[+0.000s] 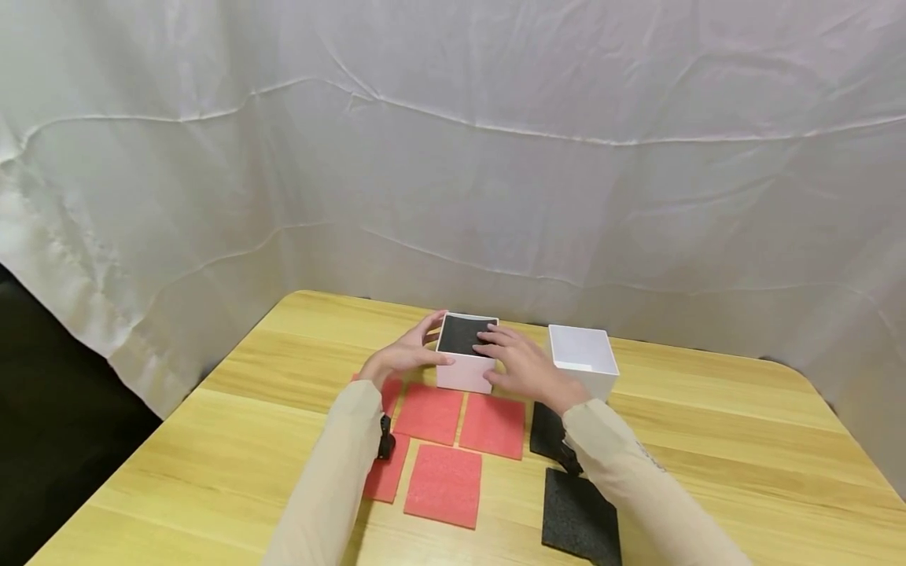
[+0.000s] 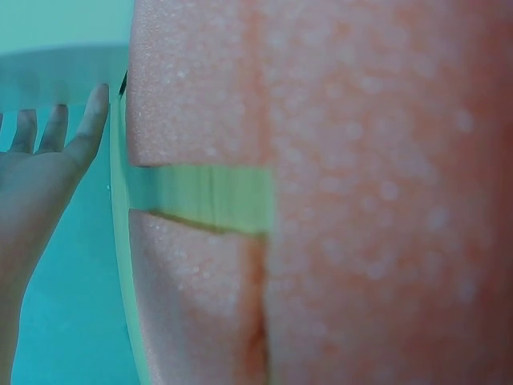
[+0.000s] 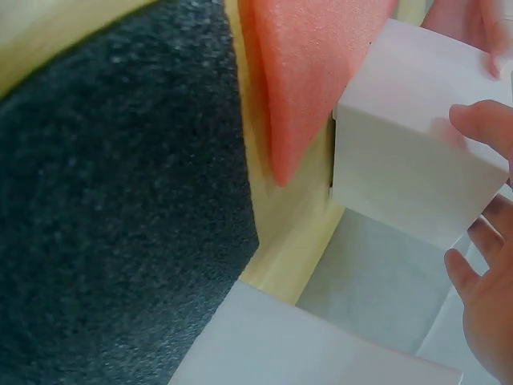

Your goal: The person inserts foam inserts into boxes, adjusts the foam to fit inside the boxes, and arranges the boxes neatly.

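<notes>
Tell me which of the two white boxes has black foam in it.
The white square box between both hands, left of the other: a black foam sheet fills its top. The white box on the right shows only a bare white inside.

A light wooden table (image 1: 708, 440) stands before a creased white curtain (image 1: 453, 157) (dark floor at left).
</notes>
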